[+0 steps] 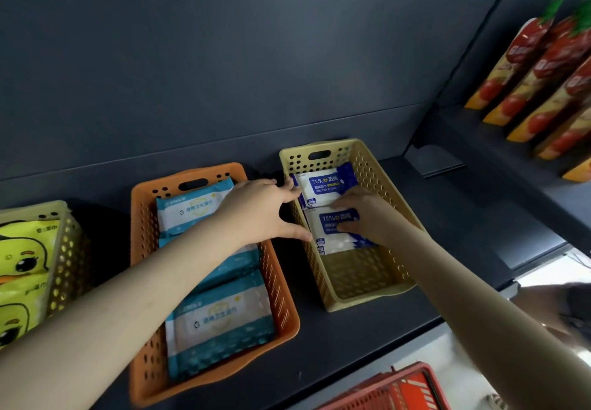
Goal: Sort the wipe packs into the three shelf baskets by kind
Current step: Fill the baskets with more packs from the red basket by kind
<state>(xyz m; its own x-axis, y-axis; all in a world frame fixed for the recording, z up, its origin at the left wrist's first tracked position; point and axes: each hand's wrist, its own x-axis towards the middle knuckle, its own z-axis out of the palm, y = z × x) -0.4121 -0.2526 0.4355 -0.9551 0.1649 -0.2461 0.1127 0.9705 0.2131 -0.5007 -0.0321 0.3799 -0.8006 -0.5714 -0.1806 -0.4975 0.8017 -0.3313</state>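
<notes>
The left hand (pixel 256 208) is spread wide, with its fingers and thumb braced against the left wall of the tan basket (pixel 396 192) at centre right, and it holds nothing. The right hand (pixel 367 214) lies with its fingers nearly flat on the nearer blue pack (pixel 332 240), pressing rather than clutching it. That pack sits just below the farther blue pack (pixel 323 182). The step looks like seating this pack, so keep the basket steadied, push the pack flat and square against its neighbour, and leave the lower part of the basket free. Teal packs (pixel 217 323) fill the orange basket (pixel 140 218), and duck packs (pixel 22 250) sit at far left.
</notes>
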